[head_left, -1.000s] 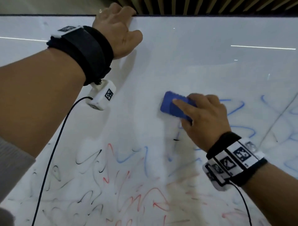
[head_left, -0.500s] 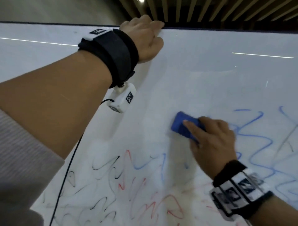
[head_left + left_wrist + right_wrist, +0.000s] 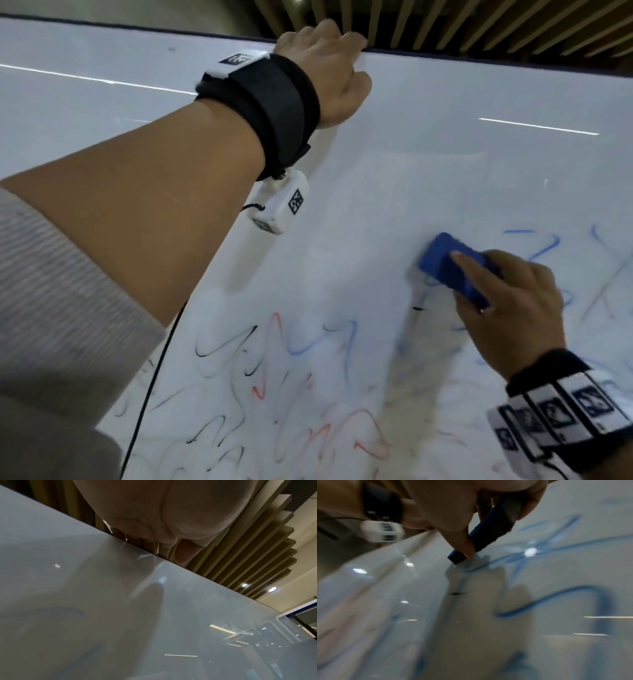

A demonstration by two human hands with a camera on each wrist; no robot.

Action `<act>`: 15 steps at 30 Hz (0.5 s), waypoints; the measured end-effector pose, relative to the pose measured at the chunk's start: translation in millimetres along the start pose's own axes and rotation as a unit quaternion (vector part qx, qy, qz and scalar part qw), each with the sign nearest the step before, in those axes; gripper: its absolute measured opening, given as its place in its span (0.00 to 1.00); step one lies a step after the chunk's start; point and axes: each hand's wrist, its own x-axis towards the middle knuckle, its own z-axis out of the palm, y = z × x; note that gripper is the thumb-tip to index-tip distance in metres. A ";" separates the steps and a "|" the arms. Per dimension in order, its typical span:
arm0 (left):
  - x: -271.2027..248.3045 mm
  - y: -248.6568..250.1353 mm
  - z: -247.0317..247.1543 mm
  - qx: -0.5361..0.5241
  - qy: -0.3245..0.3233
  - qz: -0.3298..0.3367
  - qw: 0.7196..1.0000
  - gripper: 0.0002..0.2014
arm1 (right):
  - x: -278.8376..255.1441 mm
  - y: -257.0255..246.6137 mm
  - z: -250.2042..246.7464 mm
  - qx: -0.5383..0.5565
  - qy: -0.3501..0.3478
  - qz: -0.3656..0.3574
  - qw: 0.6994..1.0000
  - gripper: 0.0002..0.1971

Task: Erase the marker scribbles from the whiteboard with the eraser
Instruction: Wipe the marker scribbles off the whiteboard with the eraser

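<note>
Right hand [image 3: 510, 308] grips the blue eraser [image 3: 452, 270] flat against the whiteboard [image 3: 411, 171], well below its top edge and right of centre, while the left hand [image 3: 325, 75] is hooked over that top edge, fingers curled round it. Risk: red, black and blue scribbles [image 3: 291, 394] below show faint smearing, so a loaded pad may spread pigment rather than lift it. Pad contact appears partial in the blurred right wrist view, which would leave streaks.
</note>
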 end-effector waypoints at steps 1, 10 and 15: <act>0.6 0.1 1.3 -0.004 0.002 -0.002 1.000 0.36 | -0.7 13.9 -5.5 -0.011 0.010 0.029 0.999 0.25; -0.1 8.1 -1.4 -0.040 0.000 -0.035 0.999 0.39 | 94.8 -14.5 -17.3 0.040 0.055 -0.021 0.997 0.28; -1.7 15.2 0.0 -0.054 0.021 -0.063 0.996 0.37 | 47.4 18.8 -7.6 0.053 0.005 -0.061 0.997 0.26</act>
